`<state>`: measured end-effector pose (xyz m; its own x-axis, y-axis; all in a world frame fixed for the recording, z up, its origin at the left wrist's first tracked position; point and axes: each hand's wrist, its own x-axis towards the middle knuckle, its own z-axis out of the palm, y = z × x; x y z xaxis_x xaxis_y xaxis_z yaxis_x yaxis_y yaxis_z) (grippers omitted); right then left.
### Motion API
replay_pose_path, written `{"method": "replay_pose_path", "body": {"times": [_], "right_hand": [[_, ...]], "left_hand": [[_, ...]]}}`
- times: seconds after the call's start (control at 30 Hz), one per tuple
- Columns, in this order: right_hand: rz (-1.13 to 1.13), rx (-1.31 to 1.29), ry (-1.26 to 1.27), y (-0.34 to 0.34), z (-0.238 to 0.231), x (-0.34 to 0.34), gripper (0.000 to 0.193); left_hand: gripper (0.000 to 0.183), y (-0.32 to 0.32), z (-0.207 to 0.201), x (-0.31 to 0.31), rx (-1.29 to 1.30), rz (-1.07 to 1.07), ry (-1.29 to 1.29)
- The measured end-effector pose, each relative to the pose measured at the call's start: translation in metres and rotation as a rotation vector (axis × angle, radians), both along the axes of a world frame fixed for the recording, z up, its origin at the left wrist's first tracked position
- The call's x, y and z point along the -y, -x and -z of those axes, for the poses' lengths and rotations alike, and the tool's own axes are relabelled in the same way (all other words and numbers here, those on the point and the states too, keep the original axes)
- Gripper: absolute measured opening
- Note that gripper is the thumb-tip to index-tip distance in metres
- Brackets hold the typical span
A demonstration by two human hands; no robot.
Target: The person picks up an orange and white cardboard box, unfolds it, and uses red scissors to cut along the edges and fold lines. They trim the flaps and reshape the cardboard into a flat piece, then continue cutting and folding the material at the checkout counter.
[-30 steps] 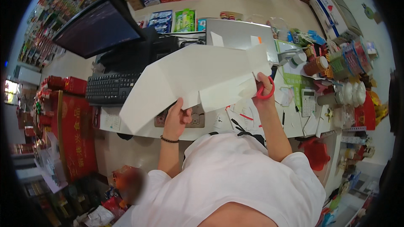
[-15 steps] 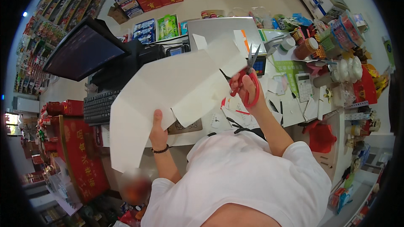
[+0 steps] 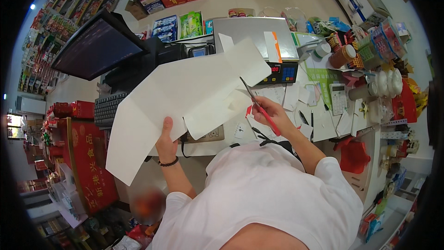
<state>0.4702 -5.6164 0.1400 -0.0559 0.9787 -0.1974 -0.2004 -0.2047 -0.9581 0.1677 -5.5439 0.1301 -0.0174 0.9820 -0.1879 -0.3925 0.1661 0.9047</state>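
Note:
A large white sheet of stiff paper or card [image 3: 155,92], with folds and a cut slit along its near edge, spans the counter in front of me. My left hand [image 3: 166,141] grips its near edge, thumb on top and fingers hidden underneath; a dark bead bracelet circles that wrist. In my right hand [image 3: 272,115] is a pair of scissors [image 3: 249,90] with red handles. They are seen nearly edge-on, their dark blades pointing up and left beside the sheet's right part. Whether the blades touch the sheet I cannot tell.
A scale [image 3: 252,34] with a metal top stands behind the sheet. At left are a monitor [image 3: 99,48] and a keyboard [image 3: 108,111]. Loose papers, pens and a white calculator [image 3: 338,98] lie at right, near jars [image 3: 342,56]. A brown pad [image 3: 210,135] lies partly under the sheet.
My right hand has drawn down toward me and turned the scissors from upright with spread blades to edge-on, pointing left. The sheet and my left hand have shifted slightly left.

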Motion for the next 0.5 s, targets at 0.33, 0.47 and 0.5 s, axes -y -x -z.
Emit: {"method": "replay_pose_path", "body": {"times": [0.33, 0.47, 0.5], "right_hand": [[0.012, -0.075, -0.004, 0.001, 0.015, 0.002, 0.037], [-0.021, -0.050, -0.049, 0.002, 0.005, 0.006, 0.043], [-0.022, -0.052, -0.077, 0.005, 0.001, 0.007, 0.045]], "left_hand": [[0.049, -0.003, -0.011, 0.015, 0.011, 0.064, 0.037], [0.048, 0.000, -0.011, 0.017, -0.002, 0.070, 0.006], [0.048, -0.001, -0.011, 0.018, -0.010, 0.056, -0.017]]}}
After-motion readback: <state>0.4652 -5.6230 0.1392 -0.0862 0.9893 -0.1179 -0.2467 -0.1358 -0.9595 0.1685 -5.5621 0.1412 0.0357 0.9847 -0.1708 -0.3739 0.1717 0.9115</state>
